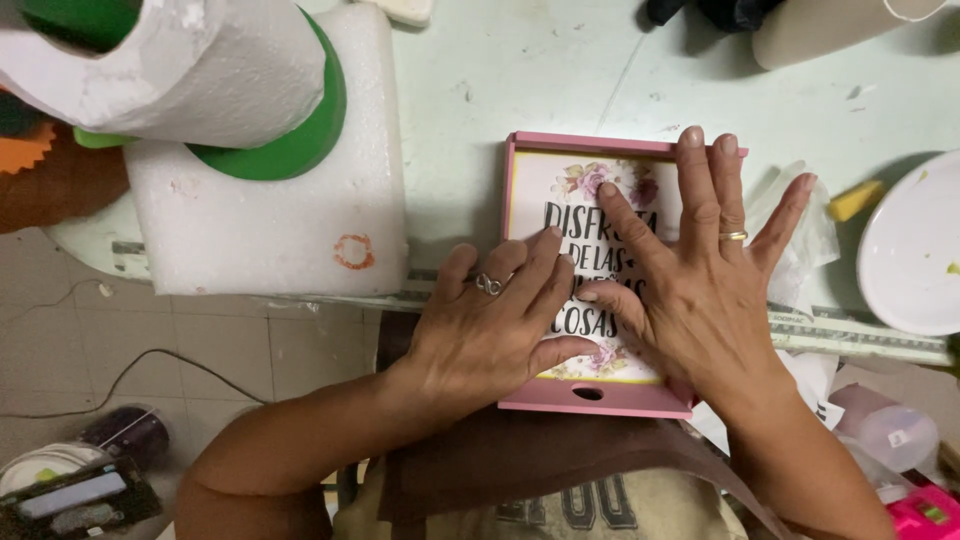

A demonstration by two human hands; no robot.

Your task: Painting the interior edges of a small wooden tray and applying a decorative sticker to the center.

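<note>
1. Fingers (700, 190) of the right hand (700, 290) lie flat and spread, gripping nothing, pressing a floral printed sheet (585, 215).
2. The left hand (490, 325), fingers extended and ringed, presses the same sheet, touching the right.
3. The sheet sits inside a pink wooden tray (600, 398) at the edge of the pale green table (520, 70).
4. A white foam block (265, 215) lies to the left, a white plate (910, 250) to the right.

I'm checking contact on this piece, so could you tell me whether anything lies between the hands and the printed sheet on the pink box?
Nothing visible does. The left hand and right hand press flat, directly on the floral printed sheet covering the pink box.
</note>
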